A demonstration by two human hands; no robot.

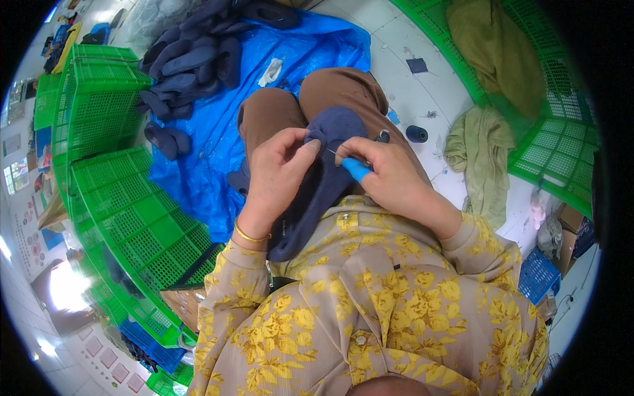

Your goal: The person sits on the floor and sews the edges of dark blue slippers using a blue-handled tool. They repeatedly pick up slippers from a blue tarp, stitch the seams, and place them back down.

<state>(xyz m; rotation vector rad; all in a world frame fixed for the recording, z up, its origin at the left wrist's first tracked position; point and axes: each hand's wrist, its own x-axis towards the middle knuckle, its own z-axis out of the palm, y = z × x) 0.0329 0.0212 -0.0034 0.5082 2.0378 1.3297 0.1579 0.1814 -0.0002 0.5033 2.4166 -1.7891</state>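
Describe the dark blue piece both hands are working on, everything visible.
The dark blue piece looks like soft felt or fleece, shoe-upper shaped, with a rounded end pointing away from the person. It lies lengthwise across the lap on brown trousers. The left hand pinches its top edge; the right hand, holding a blue-handled tool, presses a thin needle-like tip against it. Its near end hangs toward the floral shirt.

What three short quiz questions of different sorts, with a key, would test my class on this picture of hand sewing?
1. True or false: the left hand pinches the dark blue fabric piece on the lap.
2. Which hand holds the needle?
A. left
B. right
C. neither
3. Fill in: the pile of dark pieces lies on a ____ tarp.

Key:
1. True.
2. B: the right hand, with a blue cap on one fingertip, holds it.
3. Blue; green crates stand to the person's left.
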